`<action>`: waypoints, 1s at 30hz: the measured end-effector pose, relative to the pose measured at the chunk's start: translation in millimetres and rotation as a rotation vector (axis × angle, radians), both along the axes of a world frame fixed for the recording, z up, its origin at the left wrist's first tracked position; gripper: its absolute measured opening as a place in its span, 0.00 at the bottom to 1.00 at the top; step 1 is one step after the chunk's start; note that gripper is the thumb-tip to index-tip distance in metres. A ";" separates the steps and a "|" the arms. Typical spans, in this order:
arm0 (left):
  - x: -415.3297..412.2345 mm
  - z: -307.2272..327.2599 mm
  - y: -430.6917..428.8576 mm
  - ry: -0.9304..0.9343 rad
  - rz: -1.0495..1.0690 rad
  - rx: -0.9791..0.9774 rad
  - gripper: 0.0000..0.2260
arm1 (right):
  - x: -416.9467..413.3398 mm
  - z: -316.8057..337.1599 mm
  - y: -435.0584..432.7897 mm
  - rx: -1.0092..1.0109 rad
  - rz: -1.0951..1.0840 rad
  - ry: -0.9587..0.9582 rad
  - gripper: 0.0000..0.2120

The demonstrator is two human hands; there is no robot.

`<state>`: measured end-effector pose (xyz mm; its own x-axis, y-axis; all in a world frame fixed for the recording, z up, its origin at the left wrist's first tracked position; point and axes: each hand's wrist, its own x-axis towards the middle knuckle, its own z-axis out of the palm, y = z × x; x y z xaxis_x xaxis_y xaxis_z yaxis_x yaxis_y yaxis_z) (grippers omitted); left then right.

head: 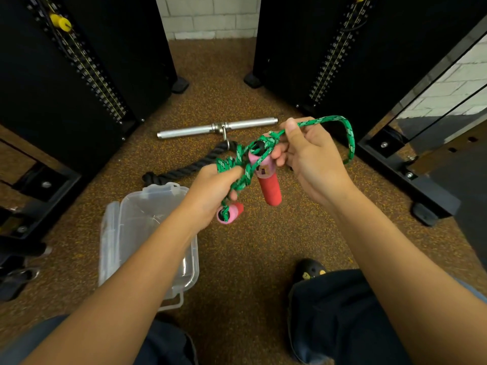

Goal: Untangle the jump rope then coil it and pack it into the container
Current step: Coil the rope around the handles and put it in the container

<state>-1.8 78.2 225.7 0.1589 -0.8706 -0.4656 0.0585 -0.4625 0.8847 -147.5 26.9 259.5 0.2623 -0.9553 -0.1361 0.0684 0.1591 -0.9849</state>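
Jump rope (pixel 351 142) green, tangled, red-pink handles (pixel 270 188) | left hand (pixel 210 191) fist-gripping tangle | right hand (pixel 311 159) pinching rope loop | clear container (pixel 123 225) open on floor (pixel 250 246) | handle label (pixel 263 170) unreadable

The left hand (pixel 210 191) hides part of the rope (pixel 350 138) and one handle (pixel 229 212), its forearm (pixel 147 259) covers the container (pixel 123 206) along the right side, and the black rope (pixel 181 172) runs behind the tangle.

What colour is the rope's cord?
The cord is green with dark and pale flecks; clearest in the head view, beside the right hand.
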 end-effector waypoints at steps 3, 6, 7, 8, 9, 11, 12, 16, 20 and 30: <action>0.7 -8.3 0.5 -0.181 -0.171 -0.005 0.04 | 3.0 4.8 3.4 0.044 0.024 -0.094 0.13; -0.4 -6.9 0.6 -0.125 -0.239 -0.069 0.04 | 6.7 5.8 6.9 0.158 0.014 -0.199 0.14; -1.3 -5.0 0.8 -0.113 -0.228 -0.103 0.05 | 8.6 5.9 8.4 0.203 0.022 -0.248 0.13; -2.0 -3.4 1.4 -0.116 -0.200 -0.133 0.06 | 10.9 4.6 9.3 0.228 0.039 -0.277 0.13; -2.5 -1.7 2.0 -0.127 -0.173 -0.160 0.06 | 12.2 2.1 9.7 0.224 0.060 -0.275 0.12; -3.5 -0.7 3.1 -0.149 -0.127 -0.188 0.07 | 11.1 -3.6 8.2 0.066 0.100 -0.068 0.08; -3.6 0.0 3.4 -0.138 -0.101 -0.193 0.07 | 8.6 -5.4 6.6 -0.080 0.133 0.122 0.05; 2.4 3.1 -1.1 -0.093 0.033 -0.200 0.03 | -1.8 -10.7 2.9 -0.328 0.322 0.617 0.20; 14.0 6.4 -5.6 -0.033 0.001 -0.199 0.06 | -2.5 -15.5 5.4 -0.359 0.404 0.695 0.26; 12.9 12.0 0.4 -0.118 -0.297 -0.167 0.06 | -0.6 -10.7 8.5 -0.393 0.487 0.677 0.35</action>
